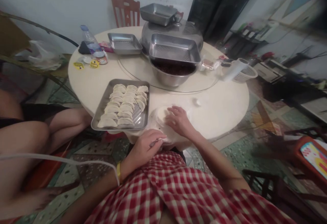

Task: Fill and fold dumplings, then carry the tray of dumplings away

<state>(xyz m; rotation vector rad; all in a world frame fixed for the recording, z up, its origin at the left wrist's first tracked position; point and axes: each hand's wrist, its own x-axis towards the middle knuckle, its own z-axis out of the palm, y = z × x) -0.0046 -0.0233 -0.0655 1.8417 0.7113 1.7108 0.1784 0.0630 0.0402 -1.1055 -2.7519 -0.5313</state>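
At the table's near edge, my left hand [146,147] is closed, with a thin metal utensil [154,142] showing between thumb and fingers. Its far end is hidden, so its exact kind is unclear. My right hand [179,120] reaches over pale round dumpling wrappers [162,114], fingertips touching their right side and fingers apart. To the left, a metal tray [146,115] carries rows of folded dumplings [126,106], with a bare patch at its lower right. A small white lump [197,102] lies right of the wrappers.
Beyond stand a steel bowl of dark filling [173,79] with a metal tray [176,48] on its rim, a large lidded pot [146,35] and another tray [125,43]. A bottle [89,40] and jar [101,59] stand left; a basket [249,74] right. Another person's legs [68,120] are close left.
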